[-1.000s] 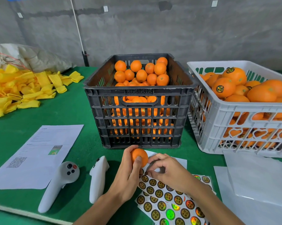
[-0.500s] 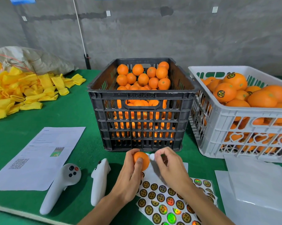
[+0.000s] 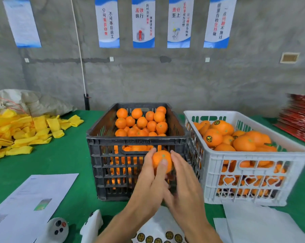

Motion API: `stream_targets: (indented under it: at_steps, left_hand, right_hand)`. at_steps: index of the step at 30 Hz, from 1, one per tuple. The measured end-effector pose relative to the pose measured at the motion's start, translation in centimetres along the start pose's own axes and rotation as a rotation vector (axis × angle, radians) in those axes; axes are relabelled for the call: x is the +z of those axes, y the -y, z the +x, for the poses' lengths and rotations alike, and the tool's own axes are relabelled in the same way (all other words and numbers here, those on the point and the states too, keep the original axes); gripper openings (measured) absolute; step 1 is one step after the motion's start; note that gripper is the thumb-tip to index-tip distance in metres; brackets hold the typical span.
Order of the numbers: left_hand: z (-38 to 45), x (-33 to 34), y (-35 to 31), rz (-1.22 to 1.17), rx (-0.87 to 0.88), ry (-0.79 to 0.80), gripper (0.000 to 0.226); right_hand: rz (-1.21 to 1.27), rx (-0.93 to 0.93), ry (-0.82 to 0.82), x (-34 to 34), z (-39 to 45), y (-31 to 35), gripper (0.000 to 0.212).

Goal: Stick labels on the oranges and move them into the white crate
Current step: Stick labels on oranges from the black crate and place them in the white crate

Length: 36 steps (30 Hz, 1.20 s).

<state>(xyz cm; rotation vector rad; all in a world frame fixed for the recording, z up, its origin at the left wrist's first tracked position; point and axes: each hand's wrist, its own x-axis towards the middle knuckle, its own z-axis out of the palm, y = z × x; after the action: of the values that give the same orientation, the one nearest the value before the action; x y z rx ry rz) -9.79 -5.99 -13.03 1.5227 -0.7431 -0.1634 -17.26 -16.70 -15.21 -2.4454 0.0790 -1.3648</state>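
**Operator:** My left hand (image 3: 149, 179) grips the orange (image 3: 161, 162), thumb laid across its near face and fingers curled behind it. I hold it up in front of the black crate (image 3: 102, 165), clear of the table.

**Colleague:** And the right?

**Operator:** My right hand (image 3: 184, 181) lies against the orange's right side with the fingers straight and together, touching the fruit, not wrapped round it. I cannot tell whether a label is on the orange; I see only its small green stem dot.

**Colleague:** Where is the target?

**Operator:** The white crate (image 3: 250, 172) stands just right of the black one, their walls nearly touching. It is heaped with oranges, several carrying round dark labels. The black crate holds a pile of bare oranges.

**Colleague:** The labels?

**Operator:** The sticker sheet (image 3: 157, 237) lies at the bottom edge below my wrists, a row of round labels showing. White paper sheets (image 3: 264, 225) lie to its right. Two white controllers (image 3: 58, 230) sit at lower left beside a printed page (image 3: 30, 199). Yellow foam sleeves (image 3: 22, 134) are heaped far left on the green table (image 3: 60, 155).
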Motion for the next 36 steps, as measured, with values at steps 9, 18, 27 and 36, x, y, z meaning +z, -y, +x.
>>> stream_targets:
  at_steps: [9,18,27,36]
  left_hand:
    - [12.8,4.1,-10.0,0.431,0.392,0.086,0.045]
    - [22.9,-8.7,-4.6,0.976,0.005,-0.048,0.038]
    - [28.5,-9.5,-0.8,1.284,-0.429,0.443,0.051]
    - [35.9,-8.3,2.2,1.531,-0.742,0.595,0.093]
  right_hand:
    - [-0.324,0.114,-0.235,-9.2,13.6,-8.3,0.059]
    - [-0.337,0.214,0.033,-6.1,19.6,-11.2,0.041]
    - [-0.226,0.181,0.478,6.6,23.1,-4.5,0.024]
    - [-0.241,0.201,0.553,8.4,22.7,-6.3,0.026]
